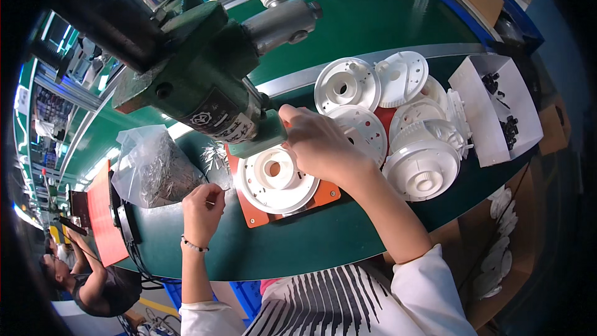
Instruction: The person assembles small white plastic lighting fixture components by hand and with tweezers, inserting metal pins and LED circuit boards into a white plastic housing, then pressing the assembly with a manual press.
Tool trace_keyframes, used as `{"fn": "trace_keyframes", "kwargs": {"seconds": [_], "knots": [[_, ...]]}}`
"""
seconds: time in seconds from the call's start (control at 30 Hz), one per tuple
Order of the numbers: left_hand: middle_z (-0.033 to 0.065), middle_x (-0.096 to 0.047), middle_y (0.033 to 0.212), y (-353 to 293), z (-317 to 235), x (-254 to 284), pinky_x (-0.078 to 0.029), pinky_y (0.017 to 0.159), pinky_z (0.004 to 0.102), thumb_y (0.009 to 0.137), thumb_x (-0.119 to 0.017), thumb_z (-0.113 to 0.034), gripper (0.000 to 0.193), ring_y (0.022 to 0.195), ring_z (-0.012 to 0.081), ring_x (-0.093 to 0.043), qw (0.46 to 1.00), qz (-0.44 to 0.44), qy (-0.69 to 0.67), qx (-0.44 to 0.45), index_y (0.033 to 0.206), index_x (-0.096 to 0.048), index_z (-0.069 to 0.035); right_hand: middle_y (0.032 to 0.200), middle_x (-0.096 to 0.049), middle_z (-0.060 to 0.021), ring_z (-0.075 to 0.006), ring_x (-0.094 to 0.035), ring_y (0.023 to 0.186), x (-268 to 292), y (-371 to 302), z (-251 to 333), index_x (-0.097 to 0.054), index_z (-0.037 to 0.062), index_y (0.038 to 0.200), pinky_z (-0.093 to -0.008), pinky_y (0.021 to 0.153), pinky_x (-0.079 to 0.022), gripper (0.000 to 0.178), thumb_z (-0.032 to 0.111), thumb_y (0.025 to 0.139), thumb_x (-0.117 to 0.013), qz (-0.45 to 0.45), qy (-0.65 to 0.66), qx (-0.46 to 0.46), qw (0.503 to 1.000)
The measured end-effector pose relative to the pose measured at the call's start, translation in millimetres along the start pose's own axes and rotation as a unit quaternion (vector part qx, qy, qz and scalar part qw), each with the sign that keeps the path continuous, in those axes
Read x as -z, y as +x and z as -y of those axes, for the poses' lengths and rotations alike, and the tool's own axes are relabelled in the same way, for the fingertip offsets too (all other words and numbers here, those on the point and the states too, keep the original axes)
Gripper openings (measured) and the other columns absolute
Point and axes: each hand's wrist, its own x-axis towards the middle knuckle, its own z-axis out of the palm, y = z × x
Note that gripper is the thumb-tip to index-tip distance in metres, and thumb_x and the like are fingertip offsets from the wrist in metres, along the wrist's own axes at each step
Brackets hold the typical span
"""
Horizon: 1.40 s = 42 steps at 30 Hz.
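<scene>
A white round plastic part [278, 200] with a raised hub lies on an orange fixture plate [325, 194], under the green press head [258, 137]. My right hand [320, 146] is closed beside the press head, above the part's far right edge. Its fingertips are partly hidden, so what they grip cannot be told. Left of the fixture, my left hand [204, 210] has its fingers pinched together; anything between them is too small to name. Small metal pins [215, 156] lie loose beyond it, and a clear plastic bag [158, 168] full of similar pins sits to its left.
Several white round parts [423, 171] are stacked to the right. Beyond them stands a white box [491, 112] holding small black pieces. Cables [134, 255] hang at the table's left edge. A co-worker [93, 280] sits at the far left. A cardboard box [525, 236] is below right.
</scene>
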Motion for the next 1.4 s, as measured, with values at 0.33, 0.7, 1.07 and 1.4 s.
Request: {"fn": "trace_keyframes", "kwargs": {"seconds": [0.33, 0.7, 1.07, 1.4], "knots": [[0.0108, -0.059, 0.073, 2.9, -2.3, -1.5, -0.049, 0.050, 0.0260, 0.071, -0.061, 0.005, 0.008, 0.062, 0.0179, -0.061, 0.998, 0.059, 0.020, -0.009, 0.077, -0.057, 0.003, 0.090, -0.052, -0.0122, -0.0285, -0.055, 0.084, 10.0, 0.2, -5.3, -0.057, -0.0049, 0.080, -0.0378, 0.074, -0.042, 0.013, 0.006, 0.075, -0.061, 0.049, 0.097, -0.026, 0.994], [0.0141, -0.058, 0.075, 11.7, -4.3, -4.1, -0.050, 0.055, 0.0320, 0.071, -0.059, 0.004, 0.009, 0.063, 0.0274, -0.060, 0.991, 0.109, 0.058, -0.052, 0.079, -0.056, 0.003, 0.094, -0.051, -0.0117, -0.0279, -0.054, 0.091, 12.7, -23.2, 1.5, -0.065, 0.0009, 0.080, -0.0385, 0.077, -0.045, 0.012, 0.004, 0.072, -0.057, -0.015, 0.055, -0.015, 0.998], [0.0131, -0.060, 0.074, 6.3, -4.1, 3.6, -0.050, 0.054, 0.0279, 0.070, -0.060, 0.004, 0.010, 0.059, 0.0211, -0.061, 0.996, 0.093, -0.003, -0.009, 0.079, -0.057, 0.003, 0.095, -0.051, -0.0114, -0.0267, -0.054, 0.086, 7.1, -30.8, 15.5, -0.062, 0.0004, 0.082, -0.0390, 0.073, -0.045, 0.015, -0.001, 0.068, -0.056, -0.134, -0.005, 0.009, 0.991], [0.0074, -0.061, 0.079, -17.0, -86.1, 15.7, -0.052, 0.056, 0.0211, 0.076, -0.058, 0.005, 0.006, 0.066, 0.0113, -0.062, 0.934, 0.087, -0.343, -0.052, 0.082, -0.057, 0.004, 0.079, -0.054, -0.0076, -0.0229, -0.056, 0.067, -23.4, -64.4, 84.4, -0.060, 0.0023, 0.085, -0.0322, 0.059, -0.046, 0.019, -0.001, 0.068, -0.067, -0.204, 0.235, 0.031, 0.950]]}}
